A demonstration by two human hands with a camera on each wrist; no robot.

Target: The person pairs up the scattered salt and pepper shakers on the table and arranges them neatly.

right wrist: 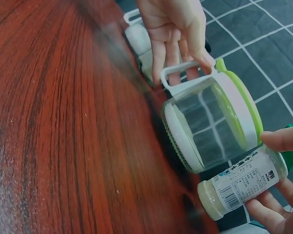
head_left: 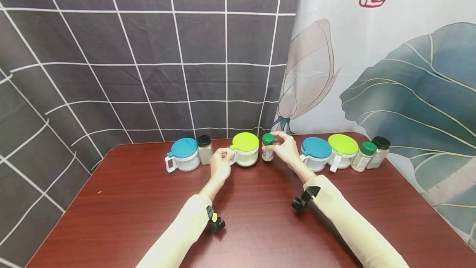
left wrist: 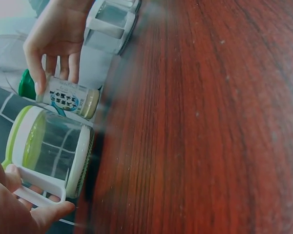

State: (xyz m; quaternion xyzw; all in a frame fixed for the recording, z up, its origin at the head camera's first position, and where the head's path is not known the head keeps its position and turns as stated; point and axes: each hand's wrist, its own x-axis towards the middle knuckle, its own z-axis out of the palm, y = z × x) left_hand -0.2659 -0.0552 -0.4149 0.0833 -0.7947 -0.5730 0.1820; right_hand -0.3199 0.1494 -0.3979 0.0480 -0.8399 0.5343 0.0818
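Observation:
In the head view, my left hand point(head_left: 220, 163) pinches the white handle point(left wrist: 41, 185) of a clear seasoning jar point(head_left: 247, 159) with a lime-green lid. The left wrist view shows the thumb and fingers around that handle. Just to the right, my right hand point(head_left: 288, 150) holds a small spice bottle point(head_left: 267, 154) with a green cap between thumb and fingers. The bottle is upright, with a printed label point(right wrist: 246, 180) and pale contents at its base. It stands close beside the jar. Whether either base touches the table, I cannot tell.
Left of my left hand stand a blue-lidded jar point(head_left: 186, 161) and a black-capped bottle point(head_left: 205, 152). On the right are another blue-lidded jar point(head_left: 315, 156), a second green-lidded jar point(head_left: 343, 152), a green-capped bottle point(head_left: 362, 159) and a black-capped bottle point(head_left: 378, 154). A tile-patterned cloth point(head_left: 156, 82) hangs behind the table point(head_left: 260, 226).

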